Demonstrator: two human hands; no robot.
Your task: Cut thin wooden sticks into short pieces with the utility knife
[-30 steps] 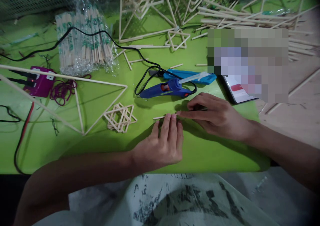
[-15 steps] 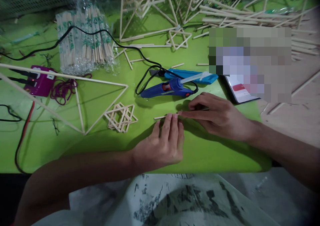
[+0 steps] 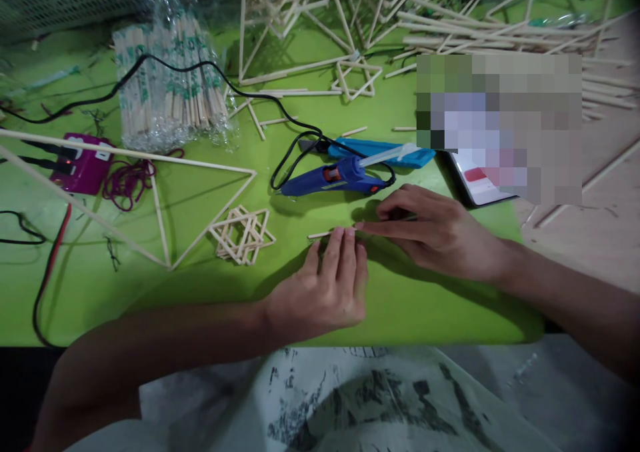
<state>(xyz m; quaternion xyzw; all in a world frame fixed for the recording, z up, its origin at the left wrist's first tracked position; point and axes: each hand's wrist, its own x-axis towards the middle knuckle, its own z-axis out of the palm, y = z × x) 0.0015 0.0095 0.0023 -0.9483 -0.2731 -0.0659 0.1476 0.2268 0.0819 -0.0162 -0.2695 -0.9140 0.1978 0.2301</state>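
Note:
My left hand [image 3: 325, 292] lies flat on the green table [image 3: 190, 292], fingers stretched out, its fingertips resting on a thin wooden stick [image 3: 319, 235]. My right hand [image 3: 435, 232] comes in from the right, fingers extended and low, its index fingertip meeting the left fingertips on the same stick; the rest of the stick is hidden under it. Neither hand wraps around anything. A blue glue gun [image 3: 335, 176] lies just beyond both hands.
A small woven stick star [image 3: 243, 234] and a large stick triangle [image 3: 200, 165] lie to the left. Behind are a wrapped bundle of chopsticks [image 3: 167, 85], a purple device [image 3: 83, 162] with cables, a blue cutter [image 3: 380, 149], a phone [image 3: 475, 179] and several stick frames.

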